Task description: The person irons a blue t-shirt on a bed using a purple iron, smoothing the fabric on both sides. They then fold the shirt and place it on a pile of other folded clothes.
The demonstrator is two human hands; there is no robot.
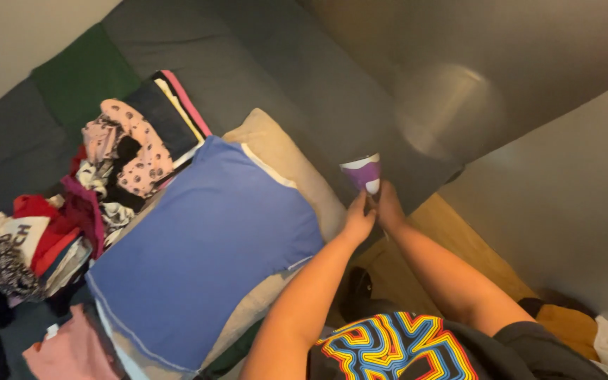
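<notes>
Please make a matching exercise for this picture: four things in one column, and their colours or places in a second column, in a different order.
1. small cloth in both hands
2. flat garment on the cushion
3. spotted garment
4. folded cloth on the sofa back

a. pink
b. green
c. purple and white
d. blue

Pairs: 1-c, 2-d, 3-a, 4-b

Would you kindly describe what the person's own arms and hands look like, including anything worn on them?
Both forearms are bare, with no sleeves reaching them. The left hand and the right hand wear no gloves; no watch or bracelet shows at the wrists, and rings are too small to tell. Below the arms, the dark shirt carries a print of nested wavy lines in red, yellow and blue.
</notes>
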